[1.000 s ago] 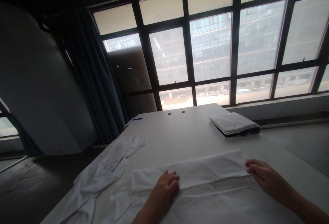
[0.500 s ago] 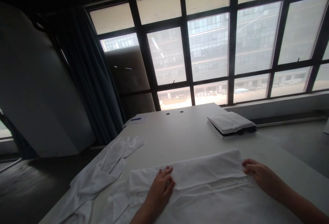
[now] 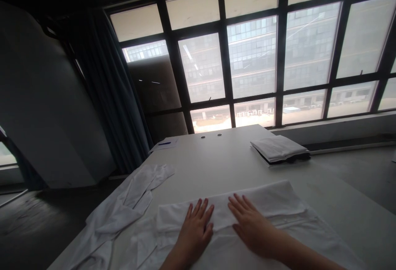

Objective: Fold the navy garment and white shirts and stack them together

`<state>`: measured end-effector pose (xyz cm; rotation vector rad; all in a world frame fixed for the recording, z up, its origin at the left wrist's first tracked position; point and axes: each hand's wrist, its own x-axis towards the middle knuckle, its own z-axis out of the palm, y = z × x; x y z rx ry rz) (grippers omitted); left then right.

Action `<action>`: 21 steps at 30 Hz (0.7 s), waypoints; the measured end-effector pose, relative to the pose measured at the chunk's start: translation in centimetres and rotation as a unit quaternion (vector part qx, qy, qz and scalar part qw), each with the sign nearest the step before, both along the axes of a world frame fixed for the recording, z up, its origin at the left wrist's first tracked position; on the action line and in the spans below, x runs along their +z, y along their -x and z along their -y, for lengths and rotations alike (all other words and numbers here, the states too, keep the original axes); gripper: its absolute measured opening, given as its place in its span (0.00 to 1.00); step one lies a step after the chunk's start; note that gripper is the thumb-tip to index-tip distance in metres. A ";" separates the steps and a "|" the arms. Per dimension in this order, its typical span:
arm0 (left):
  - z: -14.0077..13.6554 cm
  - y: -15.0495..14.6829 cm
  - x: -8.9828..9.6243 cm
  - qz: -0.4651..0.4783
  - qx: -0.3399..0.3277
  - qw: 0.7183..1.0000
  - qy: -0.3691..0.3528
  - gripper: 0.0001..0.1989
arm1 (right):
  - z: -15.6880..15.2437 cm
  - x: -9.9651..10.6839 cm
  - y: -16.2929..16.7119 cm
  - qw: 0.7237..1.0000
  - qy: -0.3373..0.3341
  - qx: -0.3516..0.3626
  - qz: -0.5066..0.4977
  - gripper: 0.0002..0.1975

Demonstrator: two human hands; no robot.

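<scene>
- Left hand (image 3: 195, 232), at the lower centre of the frame: fingers stretched out and slightly apart, palm down on the white cloth, gripping nothing.
- Right hand (image 3: 253, 225), just right of it: fingers extended, close together with small gaps at the tips, also flat on the cloth; the two hands do not touch.
- White cloth (image 3: 272, 200), bottom centre to lower right, its far edge turned over into a broad band under both hands.
- Crumpled white garment (image 3: 125, 208), lower left, beside the cloth.
- White table (image 3: 213, 162) beneath everything, reaching toward the middle of the frame.
- Folded stack (image 3: 280, 148), right of centre, white above a dark layer.
- Blue pen (image 3: 164, 143) on paper (image 3: 171, 144), left of centre.
- Dark-framed windows (image 3: 252, 59) across the upper right; blue curtain (image 3: 107, 92), upper left.
</scene>
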<state>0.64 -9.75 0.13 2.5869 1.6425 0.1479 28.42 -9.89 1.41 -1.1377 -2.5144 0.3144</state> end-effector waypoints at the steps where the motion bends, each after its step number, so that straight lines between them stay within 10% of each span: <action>1: 0.0 0.1 -0.1 -0.002 0.001 1.000 -0.003 0.29 | 0.2 0.1 2.2 0.999 0.024 0.021 0.004 0.31; 7: 0.0 0.3 -0.4 -0.013 0.015 1.000 -0.006 0.30 | -1.5 -0.8 6.2 0.998 0.062 -0.001 0.022 0.34; 21: 0.8 0.2 0.7 -0.009 0.075 0.996 0.044 0.29 | -9.1 -5.5 -11.0 0.985 -0.015 -0.134 0.110 0.35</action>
